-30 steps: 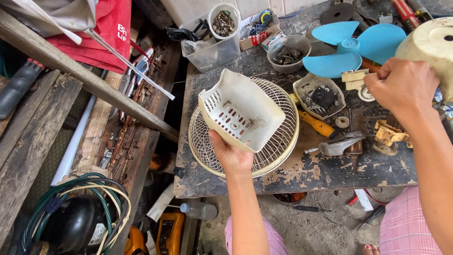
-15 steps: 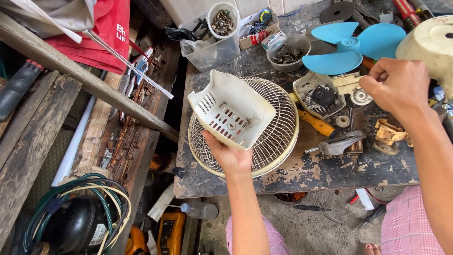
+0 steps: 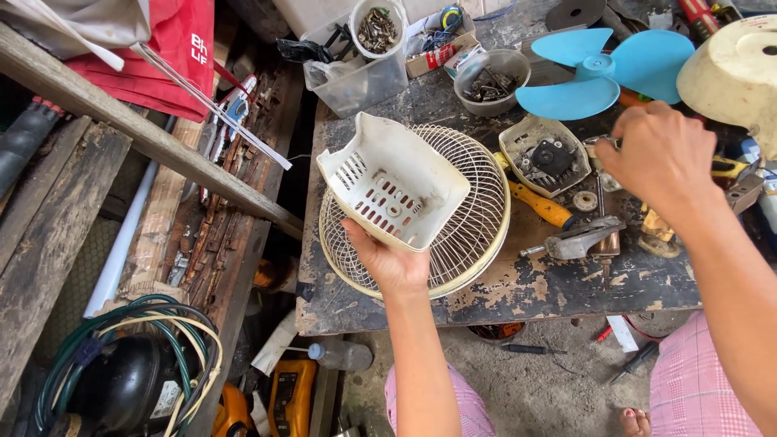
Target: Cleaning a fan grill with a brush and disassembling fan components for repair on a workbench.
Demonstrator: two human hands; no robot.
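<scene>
Left hand (image 3: pixel 392 263) is gripping the lower edge of a white slotted plastic fan housing (image 3: pixel 392 182), holding it tilted just above the cream wire fan guard (image 3: pixel 469 222) lying on the worn workbench (image 3: pixel 518 287). Right hand (image 3: pixel 660 158) is hovering over the small parts near the open motor cover (image 3: pixel 544 155) and yellow-handled screwdriver (image 3: pixel 541 204), fingers curled down. Can't tell if it's pinching anything; blue fan blade (image 3: pixel 603 73) is lying just behind it.

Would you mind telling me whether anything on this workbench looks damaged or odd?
The wooden workbench is badly worn, its surface peeling in patches. The white vented cover in the left hand has an uneven, notched upper edge.
</scene>
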